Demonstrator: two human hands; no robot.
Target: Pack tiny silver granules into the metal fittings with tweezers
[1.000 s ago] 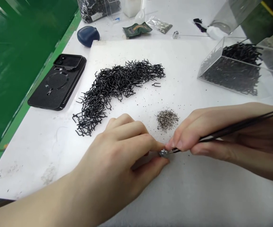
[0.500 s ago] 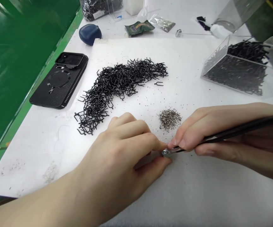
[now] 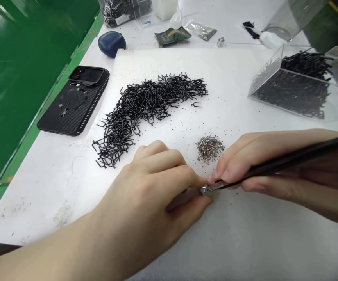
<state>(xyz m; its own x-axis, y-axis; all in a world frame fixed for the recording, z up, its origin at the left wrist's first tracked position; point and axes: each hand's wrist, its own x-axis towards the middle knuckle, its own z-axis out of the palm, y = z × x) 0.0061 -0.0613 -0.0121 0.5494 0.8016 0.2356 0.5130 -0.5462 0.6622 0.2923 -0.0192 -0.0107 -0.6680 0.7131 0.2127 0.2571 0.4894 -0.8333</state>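
Between the thumb and index finger of my left hand (image 3: 154, 195) is a small shiny metal part (image 3: 206, 190), low over the white sheet (image 3: 245, 242). Black tweezers (image 3: 297, 158) lie in the closed fingers of my right hand (image 3: 262, 164), and their tips meet the metal part. What sits at the tips is too small to make out. Just beyond my fingertips is a small heap of tiny metallic bits (image 3: 210, 149). Farther back a curved pile of black Y-shaped pieces (image 3: 154, 97) spreads out, with one loose forked piece (image 3: 197, 104) beside it.
A black phone (image 3: 75, 99) lies at the left edge of the table. A clear bin of black pieces (image 3: 294, 89) stands at the right. Along the back are a dark blue rounded object (image 3: 111, 43), a green packet (image 3: 173, 36) and a clear bag (image 3: 201, 29).
The tweezers have tilted a little in my right hand, and their tips look slightly farther apart. My left hand keeps its pinch on the metal part.
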